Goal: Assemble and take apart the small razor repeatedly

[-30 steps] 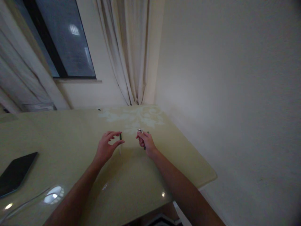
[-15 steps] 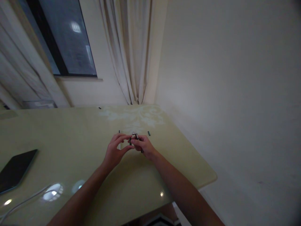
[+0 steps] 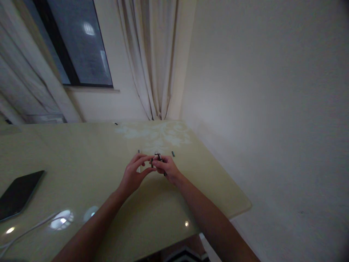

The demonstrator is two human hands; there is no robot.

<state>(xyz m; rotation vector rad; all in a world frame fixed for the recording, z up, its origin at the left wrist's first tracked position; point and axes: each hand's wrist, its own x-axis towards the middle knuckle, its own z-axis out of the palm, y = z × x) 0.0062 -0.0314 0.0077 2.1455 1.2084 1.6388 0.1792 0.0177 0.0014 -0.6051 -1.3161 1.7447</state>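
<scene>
Above the table, my left hand (image 3: pixel 134 171) pinches a short dark bar-shaped piece (image 3: pixel 152 162) between thumb and forefinger. My right hand (image 3: pixel 167 168) is closed round a slim black-and-silver object (image 3: pixel 160 157), whose bent top shows above the fingers and whose dark lower end shows beneath them. The two hands' fingertips nearly meet, and I cannot tell whether the two items touch. Just right of the right hand lies a small dark strip (image 3: pixel 173 154). Behind the left hand a thin dark-tipped item (image 3: pixel 139 151) is partly hidden.
The glossy pale table (image 3: pixel 212 189) ends at a rounded right corner beside the wall (image 3: pixel 259 109). A dark tablet-like slab (image 3: pixel 20 194) and a white cable (image 3: pixel 29 229) lie at left. Another small dark bit (image 3: pixel 116 124) rests near the back edge, below the curtain (image 3: pixel 152 65).
Both hands keep almost the same pose and the same hold. The view has shifted very slightly; the items on the table stay where they were.
</scene>
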